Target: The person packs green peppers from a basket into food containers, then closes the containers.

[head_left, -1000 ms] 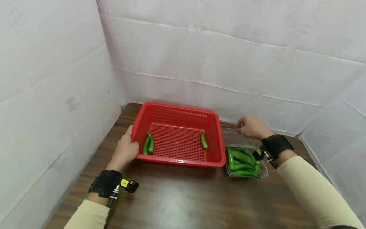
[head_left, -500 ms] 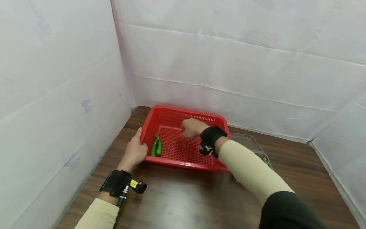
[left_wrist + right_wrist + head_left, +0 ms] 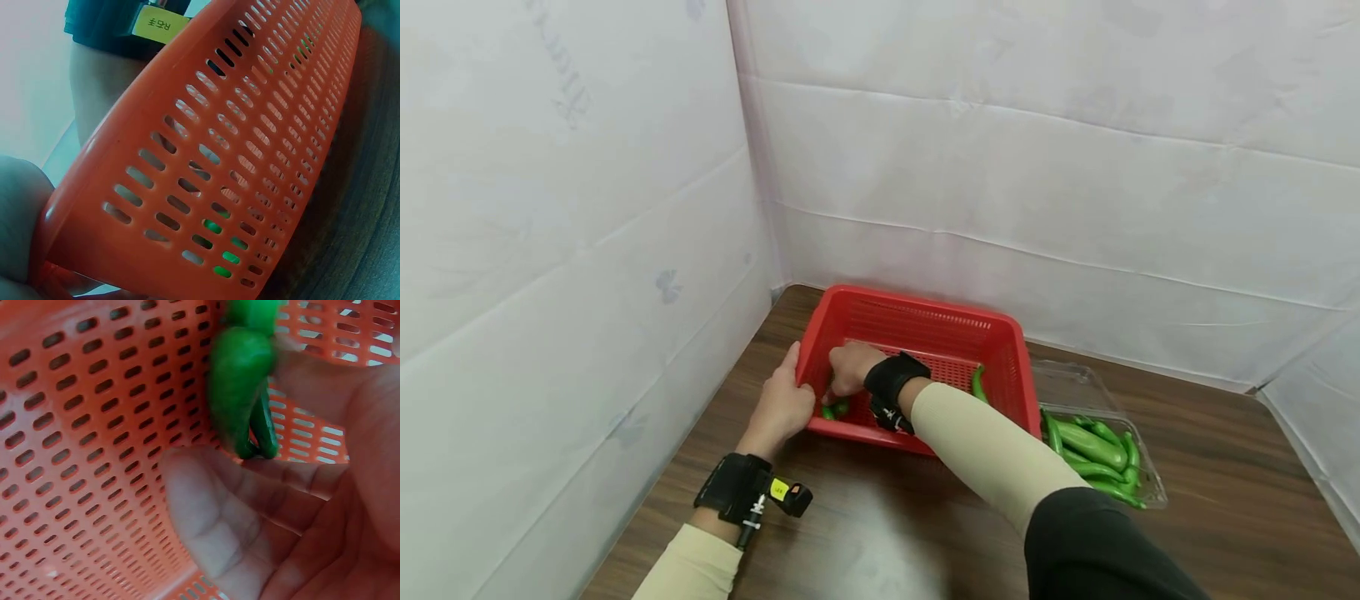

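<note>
A red plastic basket [image 3: 925,300] with slotted walls stands on the table. My left hand [image 3: 781,404] grips its left rim, thumb over the edge; its fingers are partly hidden by the rim in the left wrist view. Inside the basket's left end is my right hand [image 3: 852,369], over two green peppers [image 3: 833,410]. In the right wrist view its thumb [image 3: 312,381] lies against a green pepper [image 3: 240,387], while the fingers [image 3: 194,494] stretch out past the peppers' ends. Another green pepper [image 3: 978,382] lies at the basket's right end.
Right of the basket stands a clear plastic box [image 3: 1156,492], its lid [image 3: 1071,385] folded back, filled with several green peppers [image 3: 1093,450]. White sheeting [image 3: 1000,183] rises close behind and left. Brown wood table [image 3: 1232,492] extends in front and to the right.
My right hand has moved left from the clear box's lid into the basket, down to the two peppers at its left end. My left hand keeps its grip. The head view has shifted.
</note>
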Available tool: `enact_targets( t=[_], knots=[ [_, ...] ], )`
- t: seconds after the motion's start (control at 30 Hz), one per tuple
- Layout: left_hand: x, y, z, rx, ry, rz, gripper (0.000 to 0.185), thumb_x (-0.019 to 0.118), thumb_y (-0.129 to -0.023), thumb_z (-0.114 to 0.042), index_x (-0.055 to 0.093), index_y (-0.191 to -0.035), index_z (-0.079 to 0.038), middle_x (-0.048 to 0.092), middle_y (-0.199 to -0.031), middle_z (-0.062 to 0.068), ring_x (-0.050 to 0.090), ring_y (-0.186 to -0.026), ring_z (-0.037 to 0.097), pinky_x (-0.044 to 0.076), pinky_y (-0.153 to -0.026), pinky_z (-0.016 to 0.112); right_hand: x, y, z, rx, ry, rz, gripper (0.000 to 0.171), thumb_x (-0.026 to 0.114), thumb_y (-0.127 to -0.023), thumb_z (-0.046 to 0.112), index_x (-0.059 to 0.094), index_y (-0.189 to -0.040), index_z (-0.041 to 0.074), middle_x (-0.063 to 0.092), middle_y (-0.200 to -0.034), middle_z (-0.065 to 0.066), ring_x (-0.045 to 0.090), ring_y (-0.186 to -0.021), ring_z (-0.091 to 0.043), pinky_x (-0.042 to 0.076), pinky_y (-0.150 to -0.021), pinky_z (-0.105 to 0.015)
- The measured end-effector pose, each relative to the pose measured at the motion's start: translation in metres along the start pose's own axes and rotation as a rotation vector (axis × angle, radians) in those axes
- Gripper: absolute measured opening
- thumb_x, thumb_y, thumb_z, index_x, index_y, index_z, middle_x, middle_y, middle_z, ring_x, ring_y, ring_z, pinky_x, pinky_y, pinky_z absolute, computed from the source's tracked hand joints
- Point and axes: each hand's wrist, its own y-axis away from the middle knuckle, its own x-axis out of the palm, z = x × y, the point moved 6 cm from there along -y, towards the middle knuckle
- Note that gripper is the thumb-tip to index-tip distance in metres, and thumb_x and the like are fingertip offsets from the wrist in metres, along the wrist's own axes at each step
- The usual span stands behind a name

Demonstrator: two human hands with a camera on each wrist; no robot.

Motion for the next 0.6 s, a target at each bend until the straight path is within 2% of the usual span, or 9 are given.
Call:
enact_targets(
  t=[0.1, 0.2, 0.3, 0.43, 0.53, 0.6],
  knots=[
    [-0.001, 0.002, -0.002, 0.006, -0.001, -0.011, 0.077, 0.040, -0.100, -0.003, 0.007, -0.169, -0.011, 0.035, -0.166, 0.025, 0.044, -0.148, 0.042, 0.037, -0.120, 0.062, 0.000, 0.001, -0.006, -0.011, 0.065, -0.005, 0.022, 0.081, -0.090, 0.028, 0.067, -0.082, 0.014, 0.056, -0.072, 0.004, 0.050, -0.067, -0.012, 0.043, -0.062, -0.023],
    [-0.003, 0.003, -0.004, 0.020, -0.010, -0.021, 0.077, 0.040, -0.100, -0.003, 0.006, -0.169, -0.011, 0.035, -0.166, 0.026, 0.043, -0.148, 0.042, 0.037, -0.121, 0.061, 0.000, 0.005, -0.017, -0.012, 0.087, 0.014, 0.030, 0.078, -0.092, 0.019, 0.057, -0.070, 0.017, 0.047, -0.066, 0.005, 0.046, -0.062, -0.012, 0.041, -0.059, -0.024],
    [-0.005, 0.005, -0.005, 0.027, -0.013, -0.020, 0.077, 0.040, -0.101, -0.003, 0.005, -0.169, -0.011, 0.035, -0.166, 0.026, 0.044, -0.147, 0.041, 0.038, -0.120, 0.061, -0.002, 0.008, -0.027, 0.005, 0.102, 0.026, 0.039, 0.074, -0.094, 0.017, 0.049, -0.065, 0.018, 0.039, -0.062, 0.005, 0.039, -0.059, -0.012, 0.037, -0.058, -0.026],
    [-0.008, 0.006, -0.006, 0.025, -0.009, -0.016, 0.077, 0.040, -0.101, -0.003, 0.004, -0.169, -0.012, 0.033, -0.167, 0.026, 0.043, -0.148, 0.041, 0.038, -0.120, 0.061, -0.006, 0.011, -0.032, 0.029, 0.090, 0.020, 0.040, 0.070, -0.098, 0.036, 0.052, -0.067, 0.018, 0.041, -0.062, 0.005, 0.040, -0.059, -0.012, 0.037, -0.059, -0.027],
    [-0.008, 0.005, -0.007, 0.039, -0.009, -0.018, 0.077, 0.040, -0.101, -0.003, 0.004, -0.169, -0.011, 0.033, -0.167, 0.025, 0.042, -0.149, 0.041, 0.036, -0.121, 0.061, -0.003, 0.017, -0.029, -0.005, 0.144, 0.045, 0.039, 0.074, -0.094, 0.050, 0.059, -0.078, 0.018, 0.050, -0.070, 0.005, 0.046, -0.065, -0.012, 0.040, -0.062, -0.027],
    [-0.009, 0.005, -0.007, 0.044, -0.008, -0.020, 0.078, 0.041, -0.101, -0.003, 0.005, -0.169, -0.012, 0.034, -0.166, 0.025, 0.043, -0.149, 0.040, 0.036, -0.121, 0.061, 0.002, 0.021, -0.025, -0.051, 0.219, 0.062, 0.037, 0.079, -0.090, 0.049, 0.062, -0.086, 0.017, 0.054, -0.078, 0.005, 0.048, -0.070, -0.012, 0.042, -0.065, -0.027]
  ],
)
